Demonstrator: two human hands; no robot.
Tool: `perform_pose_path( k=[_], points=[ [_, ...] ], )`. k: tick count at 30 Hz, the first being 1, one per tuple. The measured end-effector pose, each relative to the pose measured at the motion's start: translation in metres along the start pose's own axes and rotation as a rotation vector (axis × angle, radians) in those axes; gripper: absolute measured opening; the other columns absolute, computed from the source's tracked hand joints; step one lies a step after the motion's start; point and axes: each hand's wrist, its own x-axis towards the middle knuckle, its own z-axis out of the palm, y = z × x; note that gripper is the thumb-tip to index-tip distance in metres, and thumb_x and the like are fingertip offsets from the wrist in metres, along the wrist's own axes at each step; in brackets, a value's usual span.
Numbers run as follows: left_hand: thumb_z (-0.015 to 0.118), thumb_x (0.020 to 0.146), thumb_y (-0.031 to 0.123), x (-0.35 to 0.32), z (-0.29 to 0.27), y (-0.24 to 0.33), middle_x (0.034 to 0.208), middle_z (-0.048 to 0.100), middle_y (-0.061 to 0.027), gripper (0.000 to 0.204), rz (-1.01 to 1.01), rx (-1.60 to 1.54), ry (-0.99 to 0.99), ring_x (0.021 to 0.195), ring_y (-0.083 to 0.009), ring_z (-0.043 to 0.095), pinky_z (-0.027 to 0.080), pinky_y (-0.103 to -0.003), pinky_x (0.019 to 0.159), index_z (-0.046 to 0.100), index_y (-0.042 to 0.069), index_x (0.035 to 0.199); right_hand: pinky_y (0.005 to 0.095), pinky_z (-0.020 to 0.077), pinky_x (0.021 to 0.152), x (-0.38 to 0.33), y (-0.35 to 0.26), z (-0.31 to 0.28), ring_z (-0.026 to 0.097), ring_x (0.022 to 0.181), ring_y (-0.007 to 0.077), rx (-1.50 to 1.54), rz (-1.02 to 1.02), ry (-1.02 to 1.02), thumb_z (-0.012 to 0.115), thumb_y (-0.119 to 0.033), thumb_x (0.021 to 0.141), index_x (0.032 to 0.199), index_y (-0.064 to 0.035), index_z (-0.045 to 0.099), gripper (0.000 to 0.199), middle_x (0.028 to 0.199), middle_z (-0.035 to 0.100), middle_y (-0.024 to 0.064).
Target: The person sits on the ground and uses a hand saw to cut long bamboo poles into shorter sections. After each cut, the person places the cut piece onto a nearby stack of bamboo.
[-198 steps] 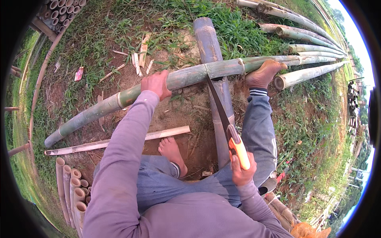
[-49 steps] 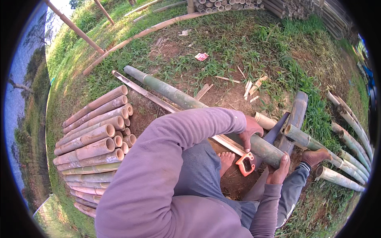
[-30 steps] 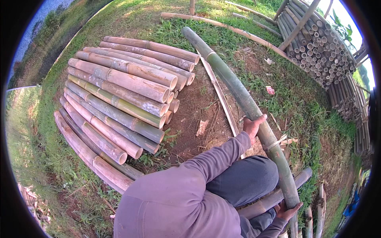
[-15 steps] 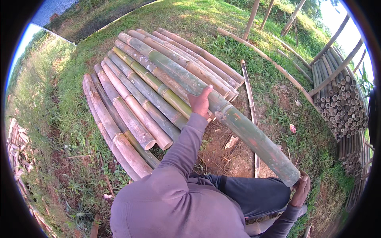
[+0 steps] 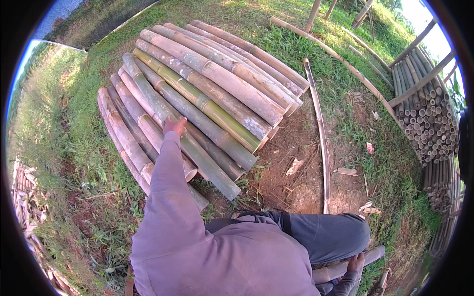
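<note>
My left hand (image 5: 174, 126) reaches out over the pile and is closed across the middle of a grey-green bamboo piece (image 5: 207, 165). That piece lies slanted on top of the row, its near end sticking out toward me. Beside it on the right is a bright green bamboo piece (image 5: 217, 114), with paler, pinkish ones (image 5: 237, 89) further right. My right hand (image 5: 355, 263) is low at the right, beside my bent leg, with its fingers over a bamboo pole (image 5: 328, 272). Part of that hand is hidden.
A thin split strip (image 5: 318, 118) lies on the soil right of the pile. Beyond it a long pole (image 5: 340, 59) crosses the grass. A rack of stacked bamboo (image 5: 427, 118) stands at far right. Bamboo scraps (image 5: 27, 197) are heaped at far left; wood chips (image 5: 295, 166) dot the ground.
The green bamboo piece held in both hands has swung left and down onto the pile. My left hand stays on it; my right hand has left its near end and dropped beside my leg.
</note>
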Motion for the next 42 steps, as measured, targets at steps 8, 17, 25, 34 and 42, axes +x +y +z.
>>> perform_pose_path(
  k=[8, 17, 25, 34, 42],
  points=[
    [0.077, 0.084, 0.071, -0.108, -0.002, -0.011, 0.174, 0.03, -0.0214, 0.109, 0.401, 0.369, 0.115, 0.161, -0.0437, 0.025, 0.021, -0.062, 0.129, 0.037, 0.013, 0.166, 0.0461, 0.0541, 0.095, -0.086, 0.07, 0.101, 0.072, 0.113, 0.0381, -0.125, -0.15, -0.097, 0.066, -0.023, 0.1, 0.126, 0.0048, 0.069, 0.038, 0.121, 0.076, 0.0242],
    [0.087, 0.075, 0.054, -0.297, 0.003, -0.043, 0.163, 0.04, -0.0173, 0.087, 1.206, 0.598, -0.537, 0.157, -0.0401, 0.03, 0.013, -0.068, 0.128, 0.055, 0.013, 0.146, 0.0362, 0.056, 0.076, -0.14, 0.061, 0.163, 0.072, 0.084, 0.019, 0.093, 0.074, -0.021, 0.068, -0.028, 0.105, 0.121, 0.0011, 0.071, 0.034, 0.099, 0.078, 0.0143],
    [0.089, 0.072, 0.043, -0.267, 0.014, 0.02, 0.166, 0.036, -0.0177, 0.093, 0.997, 0.683, -0.244, 0.159, -0.0395, 0.026, 0.012, -0.067, 0.129, 0.046, 0.01, 0.148, 0.0416, 0.059, 0.087, -0.153, -0.001, 0.148, 0.076, 0.096, 0.0288, 0.007, 0.264, -0.06, 0.078, -0.034, 0.099, 0.116, 0.0022, 0.073, 0.04, 0.105, 0.079, 0.0189],
    [0.086, 0.087, 0.036, -0.319, 0.106, 0.076, 0.135, 0.063, -0.0168, 0.064, 1.391, 0.125, -0.888, 0.131, -0.0317, 0.058, 0.045, -0.051, 0.113, 0.058, 0.005, 0.135, 0.0489, 0.0569, 0.095, -0.161, -0.034, 0.132, 0.073, 0.111, 0.0429, 0.03, 0.405, -0.09, 0.078, -0.045, 0.095, 0.126, -0.003, 0.069, 0.053, 0.114, 0.077, 0.0252],
    [0.076, 0.103, 0.019, -0.576, 0.248, 0.34, 0.112, 0.069, -0.0053, 0.037, 0.952, -0.198, -1.772, 0.099, -0.0137, 0.068, 0.058, -0.027, 0.083, 0.061, 0.006, 0.134, 0.0526, 0.0555, 0.098, -0.183, -0.045, 0.115, 0.071, 0.118, 0.0421, 0.107, 0.335, 0.031, 0.072, -0.047, 0.097, 0.135, -0.0079, 0.064, 0.055, 0.126, 0.073, 0.0222]
  ],
)
